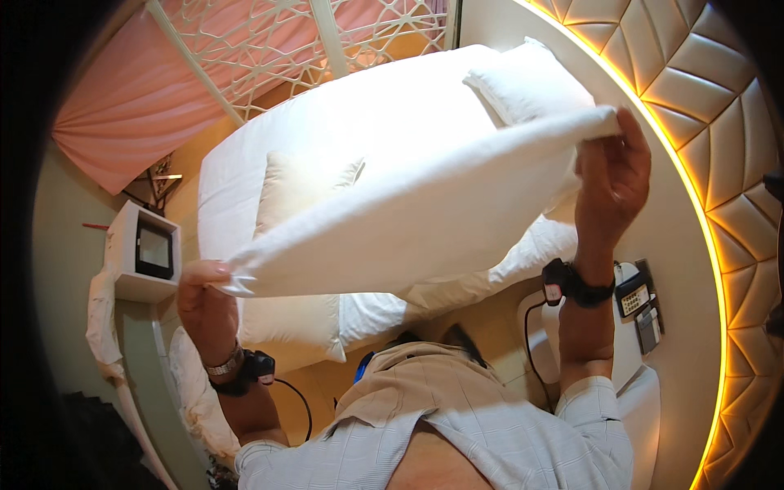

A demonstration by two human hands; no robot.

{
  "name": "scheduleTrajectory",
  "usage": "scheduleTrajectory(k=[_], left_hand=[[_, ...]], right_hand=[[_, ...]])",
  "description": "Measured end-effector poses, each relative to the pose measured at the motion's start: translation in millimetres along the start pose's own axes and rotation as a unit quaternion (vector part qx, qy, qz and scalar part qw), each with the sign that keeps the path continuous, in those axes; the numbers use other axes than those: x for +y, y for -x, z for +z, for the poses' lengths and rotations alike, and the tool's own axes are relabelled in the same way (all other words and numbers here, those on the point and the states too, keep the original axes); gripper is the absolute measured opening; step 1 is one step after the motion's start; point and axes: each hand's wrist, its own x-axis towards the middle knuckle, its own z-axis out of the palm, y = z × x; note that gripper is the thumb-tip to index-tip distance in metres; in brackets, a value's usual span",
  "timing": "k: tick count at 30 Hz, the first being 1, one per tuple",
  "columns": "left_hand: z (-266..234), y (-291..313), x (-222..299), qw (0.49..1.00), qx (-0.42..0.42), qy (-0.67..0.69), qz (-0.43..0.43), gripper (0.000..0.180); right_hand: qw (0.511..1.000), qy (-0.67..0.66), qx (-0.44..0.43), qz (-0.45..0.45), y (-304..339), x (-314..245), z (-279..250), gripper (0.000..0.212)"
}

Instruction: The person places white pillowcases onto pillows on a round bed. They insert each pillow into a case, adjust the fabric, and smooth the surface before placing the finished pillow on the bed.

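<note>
A white pillowcase (pixel 408 220) hangs stretched at a slant between my hands, above the bed. My left hand (pixel 208 302) pinches its lower left corner, fingers closed. Higher up and farther away, my right hand (pixel 614 175) grips the opposite corner, the thumb and fingers closed on the fabric. Behind the cloth, a cream pillow (pixel 286 192) lies on the bed, partly covered from view. More cream fabric with a pointed corner (pixel 298 322) shows below the cloth; whether it is the same pillow I cannot tell. A white pillow (pixel 531 82) rests at the bed's far right end.
The bed (pixel 343 114) has a white sheet. At right are a curved wall with a lit strip and padded panels (pixel 710 106), plus a telephone (pixel 633 298). A white box-shaped unit (pixel 143 253) stands left. A lattice screen (pixel 245 57) and pink curtain (pixel 131 106) stand beyond.
</note>
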Motion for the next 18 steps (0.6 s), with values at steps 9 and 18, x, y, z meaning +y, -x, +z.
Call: scheduleTrajectory(k=[9,18], left_hand=[[30,-45,-30,0.985,-0.065,0.152,-0.039,0.004],[58,-124,-35,0.998,0.016,0.045,0.05,0.023]], right_hand=[[0.992,0.054,0.109,0.027,-23,-15,-20,0.028],[0.988,0.047,0.119,-0.092,-96,22,-29,0.035]])
